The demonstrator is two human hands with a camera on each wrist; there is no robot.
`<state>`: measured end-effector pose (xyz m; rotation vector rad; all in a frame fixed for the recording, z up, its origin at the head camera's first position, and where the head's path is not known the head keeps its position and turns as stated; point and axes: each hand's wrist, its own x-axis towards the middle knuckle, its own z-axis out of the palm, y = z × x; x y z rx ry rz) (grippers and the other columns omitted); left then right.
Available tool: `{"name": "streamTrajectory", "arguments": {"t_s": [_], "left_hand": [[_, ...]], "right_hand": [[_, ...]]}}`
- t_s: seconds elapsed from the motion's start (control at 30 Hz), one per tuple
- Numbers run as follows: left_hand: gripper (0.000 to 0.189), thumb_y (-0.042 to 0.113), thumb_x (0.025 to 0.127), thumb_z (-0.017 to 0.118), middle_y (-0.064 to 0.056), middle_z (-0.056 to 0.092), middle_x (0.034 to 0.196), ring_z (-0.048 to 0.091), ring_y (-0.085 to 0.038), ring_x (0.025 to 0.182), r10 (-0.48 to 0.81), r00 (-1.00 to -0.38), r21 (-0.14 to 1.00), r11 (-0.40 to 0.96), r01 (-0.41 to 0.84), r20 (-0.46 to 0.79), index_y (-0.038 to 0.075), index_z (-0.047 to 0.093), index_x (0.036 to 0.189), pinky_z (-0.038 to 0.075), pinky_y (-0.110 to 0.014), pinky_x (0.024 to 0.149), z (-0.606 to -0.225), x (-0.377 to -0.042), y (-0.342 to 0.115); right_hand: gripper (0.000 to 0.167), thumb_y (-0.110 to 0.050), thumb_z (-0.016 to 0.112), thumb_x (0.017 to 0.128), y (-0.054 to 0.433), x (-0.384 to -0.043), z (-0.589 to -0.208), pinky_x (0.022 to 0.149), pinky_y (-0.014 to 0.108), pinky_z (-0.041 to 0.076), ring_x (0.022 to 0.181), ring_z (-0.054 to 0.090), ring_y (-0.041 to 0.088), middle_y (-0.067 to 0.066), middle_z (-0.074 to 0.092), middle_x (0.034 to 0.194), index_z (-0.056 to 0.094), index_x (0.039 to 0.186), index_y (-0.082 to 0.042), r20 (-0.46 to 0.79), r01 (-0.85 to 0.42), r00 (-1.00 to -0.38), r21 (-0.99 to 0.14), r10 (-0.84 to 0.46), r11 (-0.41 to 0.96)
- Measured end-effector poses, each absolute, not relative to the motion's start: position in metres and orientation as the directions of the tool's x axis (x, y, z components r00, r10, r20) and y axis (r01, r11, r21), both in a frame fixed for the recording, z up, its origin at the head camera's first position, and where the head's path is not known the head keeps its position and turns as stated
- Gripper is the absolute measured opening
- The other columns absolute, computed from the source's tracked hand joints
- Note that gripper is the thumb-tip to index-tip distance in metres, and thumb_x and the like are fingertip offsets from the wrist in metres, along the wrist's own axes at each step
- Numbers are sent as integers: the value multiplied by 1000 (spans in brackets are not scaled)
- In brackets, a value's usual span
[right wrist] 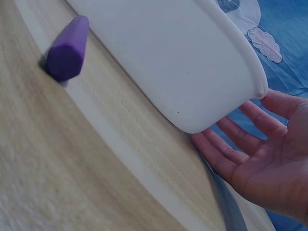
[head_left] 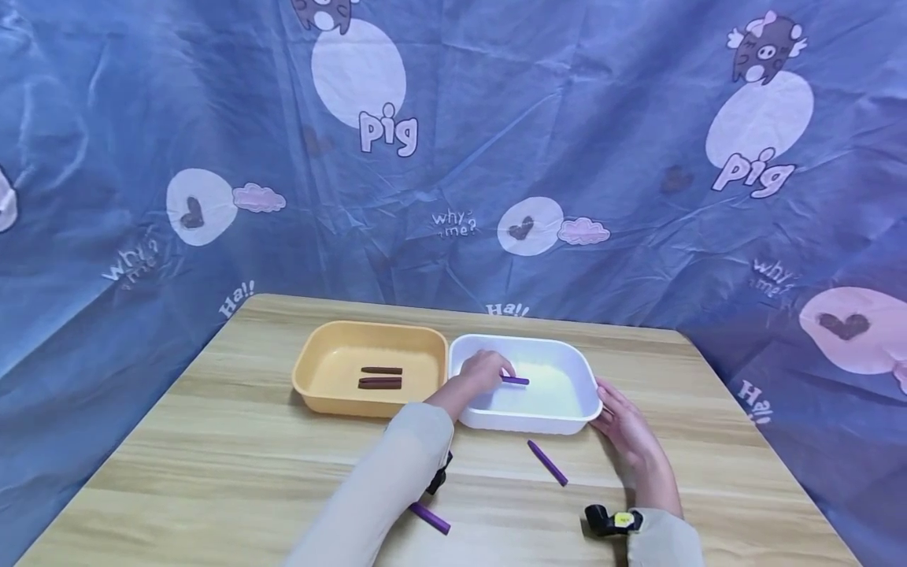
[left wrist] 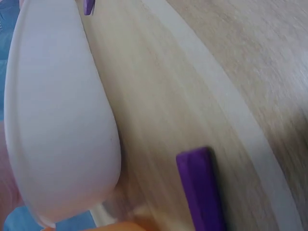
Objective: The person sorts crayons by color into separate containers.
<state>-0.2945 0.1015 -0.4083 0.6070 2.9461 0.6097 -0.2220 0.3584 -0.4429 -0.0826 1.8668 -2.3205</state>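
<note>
My left hand (head_left: pixel 483 372) reaches into the white tray (head_left: pixel 527 424) and pinches a purple crayon (head_left: pixel 515 380) low over its floor. In the left wrist view, the tray wall hides most of that hand. My right hand (head_left: pixel 627 421) is at the tray's right end. Its fairly straight fingers (right wrist: pixel 226 151) touch the outer wall, with the thumb at the rim. A second purple crayon (head_left: pixel 547 462) lies on the table in front of the tray. Another purple crayon (head_left: pixel 430 518) lies nearer, partly covered by the left forearm.
Left of the white tray, right beside it, stands a yellow tray (head_left: pixel 329 404) with brown crayons (head_left: pixel 380 383) in it. Both rest on a wooden table (head_left: pixel 212 472). A blue printed cloth (head_left: pixel 453 157) hangs behind the table.
</note>
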Motion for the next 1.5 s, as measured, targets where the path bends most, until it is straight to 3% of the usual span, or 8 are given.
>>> {"name": "streamTrajectory", "arguments": {"t_s": [0.1,0.3,0.47,0.73,1.1,1.2,1.43,1.5], "left_hand": [[40,-4,80,59,6,65,103,56,-14,95,363,-932,378,861,340,11,28,73,99,44,-21,67,-412,-295,100],[41,-5,78,60,4,65,105,56,-17,97,341,-940,388,865,318,10,28,74,97,44,-21,66,-417,-293,98],[42,-5,78,58,4,65,104,56,-17,98,333,-943,390,870,303,-9,28,73,98,45,-21,64,-416,-292,98],[39,-2,78,63,4,66,99,55,-16,99,416,-910,409,831,376,-8,24,71,105,45,-22,70,-397,-288,88],[29,6,81,69,-4,66,103,59,-20,91,595,-800,616,600,510,83,12,69,109,46,-25,74,-362,-252,40],[28,8,81,69,-4,65,103,58,-21,93,603,-792,662,554,505,99,12,69,109,46,-26,74,-357,-238,25],[28,6,81,69,-3,65,100,57,-19,86,614,-777,712,484,508,138,12,69,108,44,-25,67,-361,-208,-5],[27,4,80,69,-3,65,98,57,-17,84,614,-777,731,467,498,138,11,69,107,44,-25,66,-365,-201,-11]], "right_hand": [[40,-23,38,100,355,-222,-443,86,26,44,101,56,8,-11,59,110,37,138,-10,-61,95,-985,-973,-164,-210],[54,-24,38,100,351,-223,-445,86,26,44,102,55,8,-11,58,109,18,144,1,-98,125,-984,-976,-148,-180],[53,-24,37,100,351,-223,-444,88,27,44,104,54,10,-10,58,112,18,144,1,-89,119,-983,-975,-160,-186],[55,-25,36,101,352,-223,-443,86,25,44,103,54,8,-13,58,110,16,144,1,-87,115,-982,-978,-167,-171],[59,-27,35,101,352,-223,-442,86,24,43,103,53,6,-14,56,109,8,144,4,-102,126,-981,-982,-166,-140],[60,-27,35,101,353,-224,-441,86,23,43,104,53,7,-13,56,110,8,144,4,-100,123,-981,-984,-166,-132],[47,-24,36,100,358,-226,-441,85,24,44,102,55,8,-11,59,109,26,143,-7,-80,109,-984,-976,-157,-187],[52,-24,35,101,359,-226,-441,85,24,44,102,54,7,-12,58,109,19,144,-2,-75,103,-985,-978,-158,-180]]}}
